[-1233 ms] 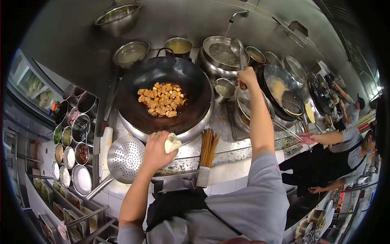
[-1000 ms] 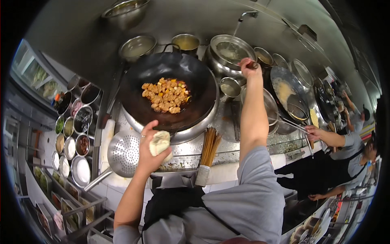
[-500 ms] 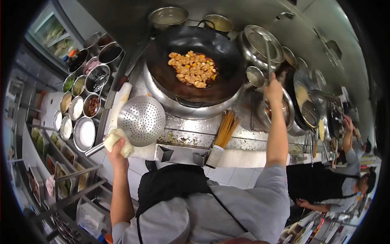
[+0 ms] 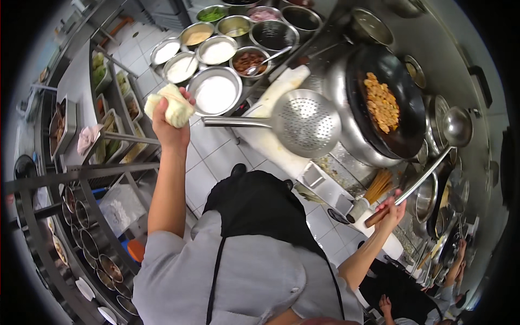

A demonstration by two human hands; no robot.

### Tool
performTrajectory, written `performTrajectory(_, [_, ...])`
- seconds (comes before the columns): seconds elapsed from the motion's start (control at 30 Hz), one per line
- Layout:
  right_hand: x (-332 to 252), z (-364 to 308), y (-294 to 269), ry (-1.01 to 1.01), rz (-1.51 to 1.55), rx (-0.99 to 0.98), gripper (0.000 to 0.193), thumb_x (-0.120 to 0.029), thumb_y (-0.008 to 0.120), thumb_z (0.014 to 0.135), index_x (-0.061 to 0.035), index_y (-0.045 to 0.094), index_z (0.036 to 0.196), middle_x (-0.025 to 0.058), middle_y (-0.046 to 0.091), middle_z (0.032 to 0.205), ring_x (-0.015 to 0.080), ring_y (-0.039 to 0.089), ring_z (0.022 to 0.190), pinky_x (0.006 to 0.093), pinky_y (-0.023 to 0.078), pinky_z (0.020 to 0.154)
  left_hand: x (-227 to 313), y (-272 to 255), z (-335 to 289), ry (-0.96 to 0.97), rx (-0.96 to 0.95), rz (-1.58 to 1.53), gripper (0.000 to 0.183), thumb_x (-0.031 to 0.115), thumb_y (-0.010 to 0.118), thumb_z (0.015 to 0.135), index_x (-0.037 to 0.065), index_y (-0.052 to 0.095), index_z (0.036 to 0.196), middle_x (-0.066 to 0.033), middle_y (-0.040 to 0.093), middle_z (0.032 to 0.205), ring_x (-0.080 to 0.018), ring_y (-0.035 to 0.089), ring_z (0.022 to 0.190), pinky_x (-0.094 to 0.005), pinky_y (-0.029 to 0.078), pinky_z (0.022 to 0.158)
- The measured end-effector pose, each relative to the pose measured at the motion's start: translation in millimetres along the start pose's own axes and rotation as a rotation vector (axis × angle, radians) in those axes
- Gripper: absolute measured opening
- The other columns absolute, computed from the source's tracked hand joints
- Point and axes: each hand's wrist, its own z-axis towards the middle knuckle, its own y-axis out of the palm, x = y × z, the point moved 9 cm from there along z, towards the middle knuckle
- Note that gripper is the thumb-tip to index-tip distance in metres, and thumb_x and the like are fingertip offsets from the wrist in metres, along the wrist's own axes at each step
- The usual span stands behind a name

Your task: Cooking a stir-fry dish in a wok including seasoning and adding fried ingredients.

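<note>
My left hand (image 4: 169, 131) is closed round a folded pale cloth (image 4: 177, 106), held up left of the perforated strainer (image 4: 306, 123). The strainer rests on the counter edge, its metal handle pointing left and apart from my hand. In my right hand (image 4: 391, 212) is a long steel ladle (image 4: 430, 172), gripped at its wooden handle end. Its round bowl is raised at the far right. A black wok (image 4: 356, 97) sits on the steel burner ring, with browned chunks of food (image 4: 382, 103) inside. Near my right hand stands a bamboo brush (image 4: 379, 186).
Metal bowls of powders and ingredients, one a large bowl of white powder (image 4: 215, 93), cluster at the far left of the wok. A steel rack (image 4: 86, 172) and ingredient trays stand at my left. A co-worker in a black apron (image 4: 398, 298) is at the lower right.
My view has turned left. My left hand has let go of the strainer's handle and keeps the cloth. My right hand has drawn back towards me with the ladle, its bowl now showing.
</note>
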Motion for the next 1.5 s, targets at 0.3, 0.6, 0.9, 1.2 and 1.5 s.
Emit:
performTrajectory(0.3, [30,-156,216,0.624,0.122,-0.544,0.024,-0.017,0.057,0.089,-0.0026,0.048,0.107,-0.0006,0.038,0.057,0.0072,0.038,0.036,0.0232,0.036,0.03,-33,-99,14,-0.304,0.148,-0.11,0.051,0.042,0.051,0.085,0.005,0.048,0.119,-0.0172,0.056,0.112,-0.0309,0.054,0.101,-0.0491,0.042,0.093])
performTrajectory(0.6, [19,-217,279,0.978,0.285,-0.754,0.021,-0.016,0.055,0.091,-0.001,0.049,0.104,-0.0001,0.042,0.06,0.0061,0.041,0.037,0.0218,0.036,0.03,-53,-86,-2,-0.451,0.094,-0.252,0.046,0.04,0.052,0.085,0.002,0.051,0.11,-0.0191,0.058,0.1,-0.0369,0.057,0.092,-0.0573,0.038,0.097])
performTrajectory(0.9, [-54,-49,181,0.423,0.193,-0.321,0.018,-0.011,0.054,0.09,-0.0011,0.051,0.104,-0.0016,0.045,0.058,0.0068,0.041,0.037,0.0235,0.037,0.03,-38,-119,-1,-0.406,0.0,-0.27,0.051,0.04,0.053,0.085,-0.001,0.051,0.114,-0.022,0.058,0.105,-0.0326,0.058,0.095,-0.041,0.05,0.083])
performTrajectory(1.2, [-64,195,-5,0.122,-0.312,0.17,0.008,-0.002,0.059,0.08,0.0029,0.054,0.076,0.007,0.053,0.059,0.0153,0.052,0.043,0.0306,0.045,0.036,-28,-96,-41,-0.272,0.183,-0.114,0.039,0.036,0.054,0.086,0.001,0.054,0.104,-0.0138,0.061,0.09,-0.0242,0.061,0.078,-0.0334,0.055,0.065])
performTrajectory(1.5, [-37,314,-82,0.143,-0.654,0.254,0.009,0.0,0.053,0.075,0.0047,0.06,0.072,0.0105,0.055,0.055,0.0189,0.053,0.044,0.0316,0.041,0.042,-22,-97,-76,-0.214,0.285,0.003,0.038,0.036,0.055,0.087,0.002,0.055,0.106,-0.0126,0.062,0.094,-0.023,0.062,0.08,-0.0333,0.056,0.066])
